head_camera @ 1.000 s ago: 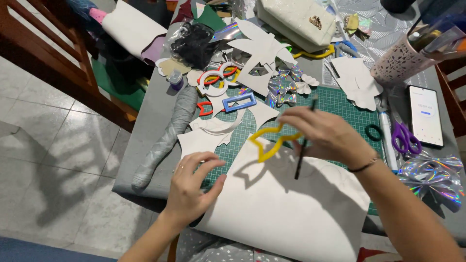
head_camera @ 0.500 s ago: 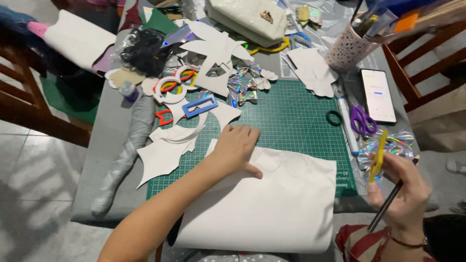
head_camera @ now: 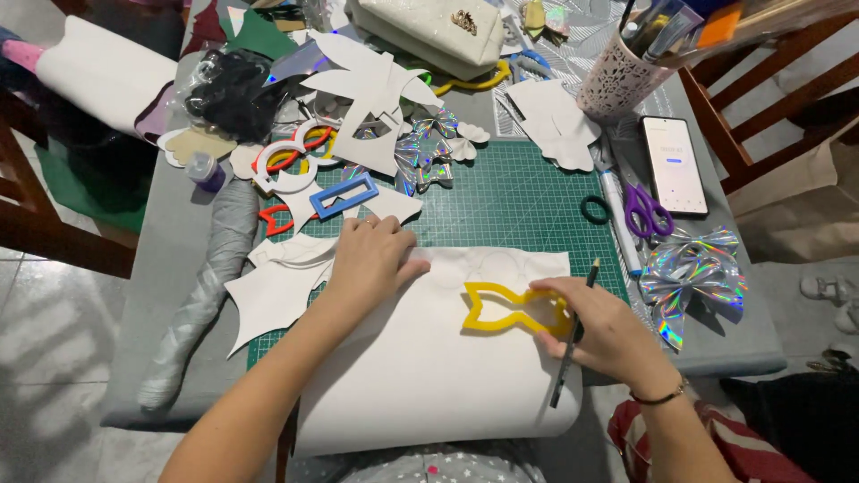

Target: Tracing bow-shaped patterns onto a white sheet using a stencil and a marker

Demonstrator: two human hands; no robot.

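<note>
Left hand: our left hand (head_camera: 374, 259) lies open, palm down, pressing the big white sheet (head_camera: 420, 358) near its upper left edge.
Right hand: our right hand (head_camera: 601, 333) is closed around a dark pencil (head_camera: 574, 342), and its fingertips also rest on the right end of the yellow stencil (head_camera: 501, 309).
Where the stencil is: it lies flat on the white sheet, right of centre, between our two hands; the sheet covers the near part of the green cutting mat (head_camera: 510, 201) and hangs over the table edge towards us.
How the stencil handles: we judge it light, thin and fairly stiff, an open bow-shaped frame that slides easily on a smooth sheet; it is best pinned down on its rim at both ends rather than lifted by the narrow middle.
How the sheet handles: we judge it soft and floppy, likely to creep unless a flat palm holds it.
Count, stencils: one yellow in use; one blue rectangular frame (head_camera: 344, 195) further back, with a few red and white ones beside it.
Count, other things: one pair of purple scissors (head_camera: 646, 211), one phone (head_camera: 674, 165), one shiny holographic bow (head_camera: 691, 273) at right, one white pen holder (head_camera: 622, 79).
</note>
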